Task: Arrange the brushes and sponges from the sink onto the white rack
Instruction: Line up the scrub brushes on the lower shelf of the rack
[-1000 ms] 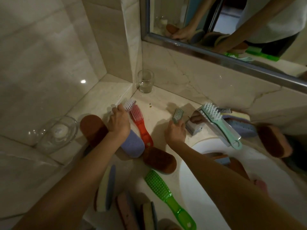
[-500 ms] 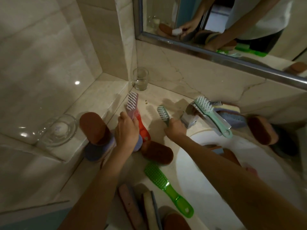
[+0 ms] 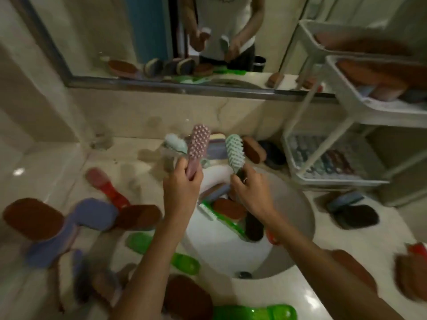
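Note:
My left hand [image 3: 181, 189] grips the handle of a pink brush [image 3: 197, 146], bristle head up, above the back rim of the white sink [image 3: 305, 218]. Beside it my right hand [image 3: 250, 192] grips a mint green brush [image 3: 235, 151], also held upright. In the sink lie a brown sponge [image 3: 228, 207], a green brush [image 3: 221, 218], a purple sponge [image 3: 213, 192] and a dark brush [image 3: 253, 226]. The white rack [image 3: 346, 107] stands at the right on the counter, with brown and purple sponges on its shelves.
Brown and purple sponges [image 3: 90, 214], a red brush [image 3: 108, 188] and green brushes [image 3: 161, 250] lie scattered on the counter to the left and front. More sponges [image 3: 353, 213] lie right of the sink. A mirror [image 3: 161, 42] hangs behind.
Both hands have lifted their brushes off the left counter and carried them right, above the sink. The view has swung right, bringing the rack into sight.

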Demonstrator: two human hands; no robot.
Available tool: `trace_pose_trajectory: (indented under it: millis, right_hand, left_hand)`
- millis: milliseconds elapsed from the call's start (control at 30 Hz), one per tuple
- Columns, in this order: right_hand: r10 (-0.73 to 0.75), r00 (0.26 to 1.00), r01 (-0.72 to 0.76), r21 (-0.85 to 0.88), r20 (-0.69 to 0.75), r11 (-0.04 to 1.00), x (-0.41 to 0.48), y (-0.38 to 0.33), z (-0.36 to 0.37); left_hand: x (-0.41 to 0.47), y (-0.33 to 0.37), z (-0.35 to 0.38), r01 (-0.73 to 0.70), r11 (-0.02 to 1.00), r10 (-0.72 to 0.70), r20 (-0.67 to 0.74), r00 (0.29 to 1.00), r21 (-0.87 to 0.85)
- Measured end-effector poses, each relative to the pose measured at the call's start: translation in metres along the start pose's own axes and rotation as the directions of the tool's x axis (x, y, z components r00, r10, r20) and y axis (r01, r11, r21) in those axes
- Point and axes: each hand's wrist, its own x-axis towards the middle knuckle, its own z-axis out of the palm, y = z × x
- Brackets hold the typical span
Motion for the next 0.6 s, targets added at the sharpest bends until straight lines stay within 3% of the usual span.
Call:
trace_pose_trajectory:
  millis: [133,333,500,600]
  right_hand:
    - [0.101,0.983,-0.107,-0.028,-0.156,0.994,-0.015,0.061,-0.062]
    - [0.201,0.949,-0.198,0.035,-0.245,0.980,-0.029,0.148,-0.129]
    - [0.279,0.927,-0.273,0.059,-0.252,0.960,-0.022,0.212,-0.183]
    - [0.332,0.920,-0.347,-0.037,-0.207,0.937,0.000,0.249,-0.210]
  left_hand:
    - [-0.030,0.048,0.056,-0.153,0.988,0.148,0.180,0.972,0.010]
    - [-0.071,0.104,0.137,-0.301,0.945,0.230,0.396,0.889,0.128]
    - [-0.091,0.151,0.212,-0.239,0.964,0.145,0.523,0.840,0.116]
    - [-0.090,0.169,0.259,-0.195,0.974,0.074,0.661,0.747,0.112]
